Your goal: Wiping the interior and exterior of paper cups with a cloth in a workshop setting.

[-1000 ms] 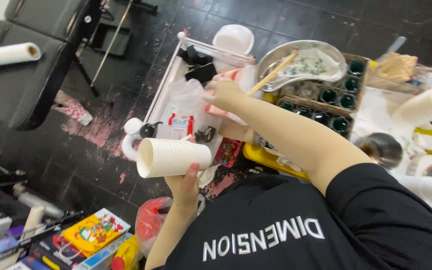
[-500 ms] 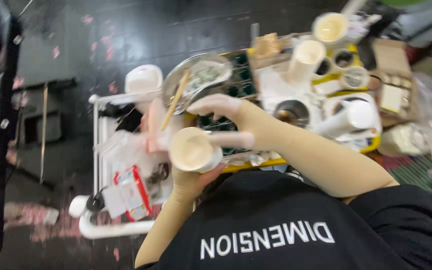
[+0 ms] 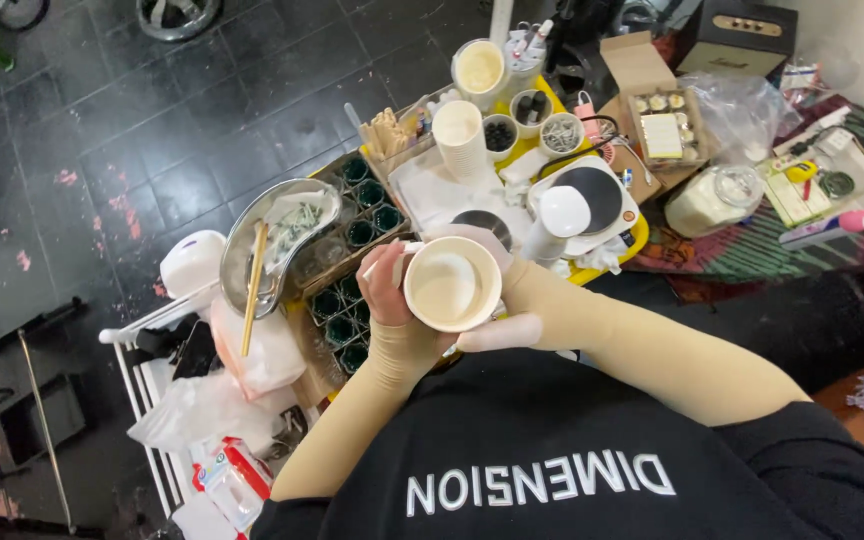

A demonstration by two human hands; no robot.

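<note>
A white paper cup [image 3: 449,285] is held over the cluttered table with its empty inside facing up at me. My left hand [image 3: 387,300], in a beige sleeve, grips the cup's left side. My right hand [image 3: 512,325], in a pale glove, wraps the right side, thumb under the rim. Just left of the hands lies a metal kidney-shaped tray [image 3: 237,250] with a wooden stick [image 3: 252,290] resting across it. Below the cup, small dark green pots [image 3: 337,330] sit in a cardboard box.
A stack of paper cups [image 3: 459,135], small bowls and a white appliance [image 3: 592,200] stand on a yellow tray behind the hands. A jar of white powder [image 3: 712,200] and an open cardboard box [image 3: 652,110] are at the right. A white wire cart [image 3: 142,400] with plastic bags stands at the left.
The view has swung round over the table. The cup has turned from lying sideways to mouth up. My right hand has come back from the metal tray onto the cup.
</note>
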